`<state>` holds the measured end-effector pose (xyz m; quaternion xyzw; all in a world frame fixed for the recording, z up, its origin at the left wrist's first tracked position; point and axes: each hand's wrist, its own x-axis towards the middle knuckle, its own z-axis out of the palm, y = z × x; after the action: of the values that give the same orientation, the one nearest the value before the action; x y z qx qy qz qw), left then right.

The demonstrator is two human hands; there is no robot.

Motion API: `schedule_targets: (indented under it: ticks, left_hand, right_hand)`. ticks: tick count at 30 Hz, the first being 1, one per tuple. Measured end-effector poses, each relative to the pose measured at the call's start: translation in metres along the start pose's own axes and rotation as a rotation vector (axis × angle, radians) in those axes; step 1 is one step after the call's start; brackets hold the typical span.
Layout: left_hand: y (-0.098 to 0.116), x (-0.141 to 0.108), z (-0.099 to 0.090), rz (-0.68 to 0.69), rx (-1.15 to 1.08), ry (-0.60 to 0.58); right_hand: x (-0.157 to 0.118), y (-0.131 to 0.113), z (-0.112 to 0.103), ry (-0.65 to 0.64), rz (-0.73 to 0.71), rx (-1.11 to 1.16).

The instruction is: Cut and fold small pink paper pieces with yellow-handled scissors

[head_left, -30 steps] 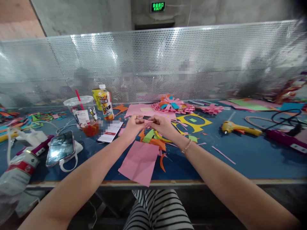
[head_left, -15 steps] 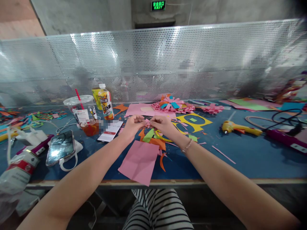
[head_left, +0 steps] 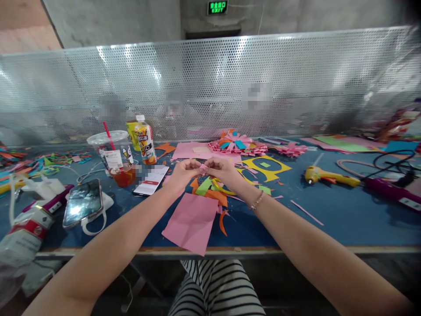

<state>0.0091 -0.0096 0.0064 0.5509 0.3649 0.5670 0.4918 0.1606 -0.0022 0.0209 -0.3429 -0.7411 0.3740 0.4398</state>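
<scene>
A small piece of pink paper (head_left: 203,167) is pinched between the fingertips of both hands, above the middle of the table. My left hand (head_left: 184,173) closes on it from the left, my right hand (head_left: 223,172) from the right; the fingers partly hide its shape. Below the hands lie orange paper scraps (head_left: 221,198) and a green scrap (head_left: 204,186). Nearer to me, a pink paper sheet (head_left: 192,224) reaches over the table's front edge. Yellow paper with round cut-outs (head_left: 274,175) lies right of my right hand.
Fringed pink paper flowers (head_left: 232,142) stand behind the hands. On the left are a drink cup (head_left: 122,171), a bottle (head_left: 145,140) and two phones (head_left: 151,181) (head_left: 83,204). A yellow glue gun (head_left: 329,176) lies right, beside a purple power strip (head_left: 391,193). A perforated metal screen (head_left: 210,87) borders the back.
My fingers have shifted slightly around the small pink paper, and less of it shows between them. Both arms and the things on the table stay in place.
</scene>
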Motion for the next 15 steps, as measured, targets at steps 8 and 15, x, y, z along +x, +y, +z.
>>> schedule_targets:
  ticks: [8,15]
  left_hand:
    - [0.0032,-0.0014,0.0011,0.011,0.048,0.011]
    - [0.0041,-0.0030,0.0032,-0.049,-0.039,-0.018]
  right_hand:
    - [0.0001,0.0004,0.0007,-0.013,0.029,0.055]
    - [-0.0001,0.0023,0.0015,-0.024,0.048,0.121]
